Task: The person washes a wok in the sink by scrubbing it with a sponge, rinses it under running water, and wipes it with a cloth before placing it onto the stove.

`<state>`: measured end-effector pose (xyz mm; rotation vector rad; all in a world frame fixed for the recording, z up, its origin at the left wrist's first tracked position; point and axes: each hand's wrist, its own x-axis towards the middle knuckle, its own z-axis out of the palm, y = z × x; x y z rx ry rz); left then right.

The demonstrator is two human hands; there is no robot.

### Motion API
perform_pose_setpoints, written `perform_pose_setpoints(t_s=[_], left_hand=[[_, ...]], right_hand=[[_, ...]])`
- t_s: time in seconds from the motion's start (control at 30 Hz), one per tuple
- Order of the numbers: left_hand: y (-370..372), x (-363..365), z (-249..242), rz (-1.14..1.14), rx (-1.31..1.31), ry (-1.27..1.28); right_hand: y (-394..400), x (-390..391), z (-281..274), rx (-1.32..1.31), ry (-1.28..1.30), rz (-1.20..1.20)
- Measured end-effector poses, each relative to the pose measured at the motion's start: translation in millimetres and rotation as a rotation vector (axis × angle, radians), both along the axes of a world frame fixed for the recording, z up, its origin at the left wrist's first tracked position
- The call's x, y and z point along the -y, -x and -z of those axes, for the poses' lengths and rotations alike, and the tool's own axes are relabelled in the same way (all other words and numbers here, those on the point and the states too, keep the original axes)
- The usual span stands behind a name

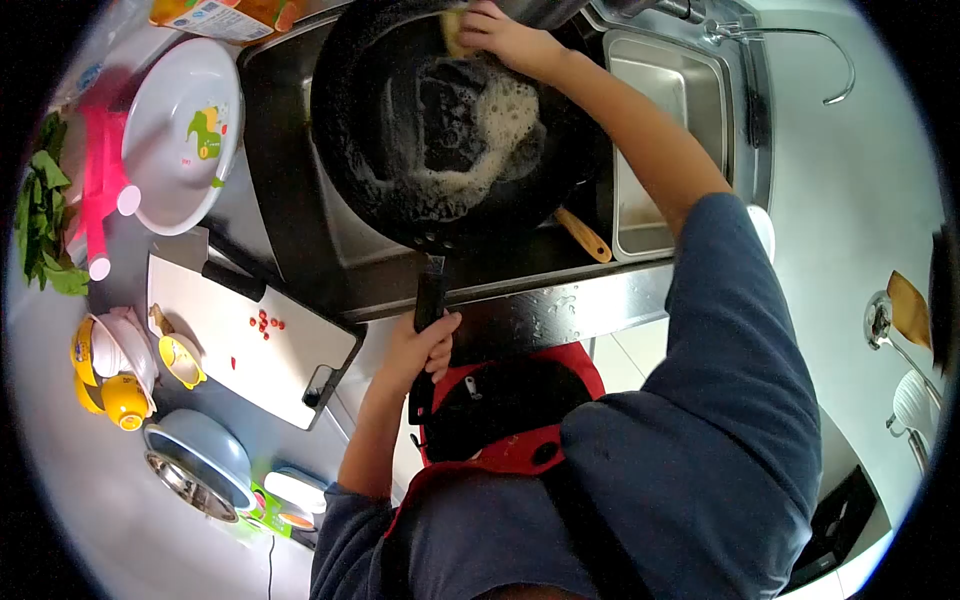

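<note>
A large black frying pan sits over the sink, its inside streaked with white suds. My left hand is wrapped round the pan's black handle, which points toward me. At the far side of the pan, my right hand grips a yellowish sponge against the inner wall. Part of the sponge is hidden by the fingers. A wooden handle sticks out from beside the pan on the right; what it belongs to is hidden.
Right of the pan is a steel sink basin with a faucet. To the left are a white basin, a cleaver and a cutting board with chopped red pieces. Bowls and leafy greens lie further left.
</note>
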<state>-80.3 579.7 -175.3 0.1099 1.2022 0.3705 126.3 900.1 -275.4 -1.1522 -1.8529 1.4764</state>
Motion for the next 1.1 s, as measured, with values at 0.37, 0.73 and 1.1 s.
perform_pose_setpoints(t_s=[0.37,0.73,1.1], left_hand=[[2.8,-4.8,-1.3,-0.104,0.295,0.060],[-0.5,-1.3,-3.0,-0.039,0.142,0.012],[2.5,-0.6,-0.9,-0.072,0.167,0.006]], right_hand=[[34.0,178.6,2.5,0.331,-0.356,-0.025],[57.4,130.7,35.1,0.320,-0.629,0.191],[28.4,120.7,29.4,0.432,-0.520,0.230]])
